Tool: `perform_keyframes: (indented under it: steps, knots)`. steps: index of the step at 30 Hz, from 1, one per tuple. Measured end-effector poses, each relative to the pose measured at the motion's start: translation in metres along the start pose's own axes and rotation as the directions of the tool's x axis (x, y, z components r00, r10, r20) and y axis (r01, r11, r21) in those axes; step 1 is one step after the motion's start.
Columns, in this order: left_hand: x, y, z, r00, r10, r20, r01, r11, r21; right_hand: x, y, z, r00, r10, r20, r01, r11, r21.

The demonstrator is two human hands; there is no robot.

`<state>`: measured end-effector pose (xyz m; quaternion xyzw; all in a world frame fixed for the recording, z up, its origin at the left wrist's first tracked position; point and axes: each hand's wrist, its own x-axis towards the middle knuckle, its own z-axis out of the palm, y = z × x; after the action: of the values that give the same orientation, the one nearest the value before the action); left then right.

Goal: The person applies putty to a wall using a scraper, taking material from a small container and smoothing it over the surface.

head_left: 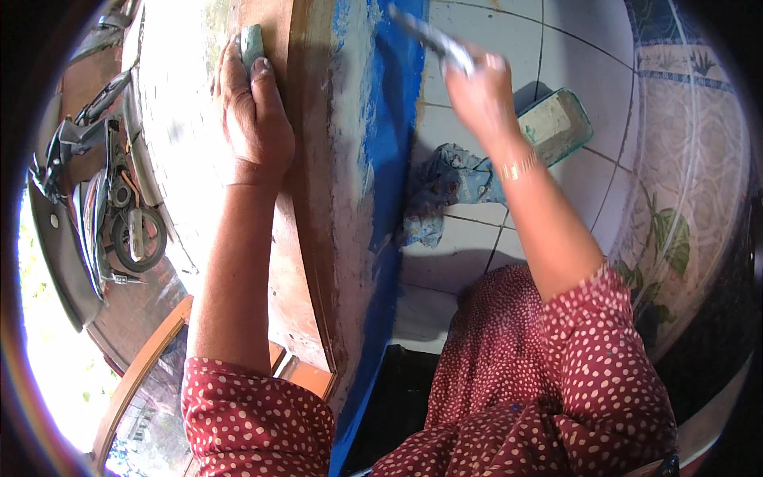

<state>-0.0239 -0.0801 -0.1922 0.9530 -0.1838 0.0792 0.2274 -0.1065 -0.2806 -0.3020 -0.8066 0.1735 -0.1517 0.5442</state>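
Observation:
My left hand (256,111) is closed around a small greenish-grey block (251,44) and rests against the wooden frame edge (306,119). What the block is made of, I cannot tell. My right hand (485,95) is raised over the tiles, its fingers wrapped round a long, thin greyish tool (425,33). Motion smears that tool, so its kind is unclear. Between the hands runs a strip of wall (350,159) with patchy white coating beside blue paint (389,143). Just beyond my right wrist sits a green-rimmed rectangular tub (586,119) with pale stuff inside.
A crumpled blue patterned cloth (457,176) lies on the white tiles (493,32) below my right hand. At the left, outside, stands a motorbike (119,199). A wood-framed glass pane (151,405) is at lower left. A sheer patterned curtain (683,159) hangs at right.

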Motion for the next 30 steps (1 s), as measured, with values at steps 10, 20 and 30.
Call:
perform_keyframes:
  steps: [10,20,30]
  knots:
    - [0.003,0.001,0.005,0.998,-0.012,0.054,0.011,0.999,0.031,-0.072,-0.011,0.02,0.948,-0.1,0.302,0.049,0.984,0.173]
    - [0.004,0.002,0.007,0.998,-0.036,0.052,0.039,0.997,-0.061,0.026,-0.01,0.063,0.99,-0.137,-0.026,0.135,0.988,-0.072]
    - [0.0,0.007,-0.006,0.981,-0.177,0.074,0.184,0.977,-0.107,-0.113,0.15,-0.097,0.815,0.547,0.189,-0.415,0.781,-0.467]
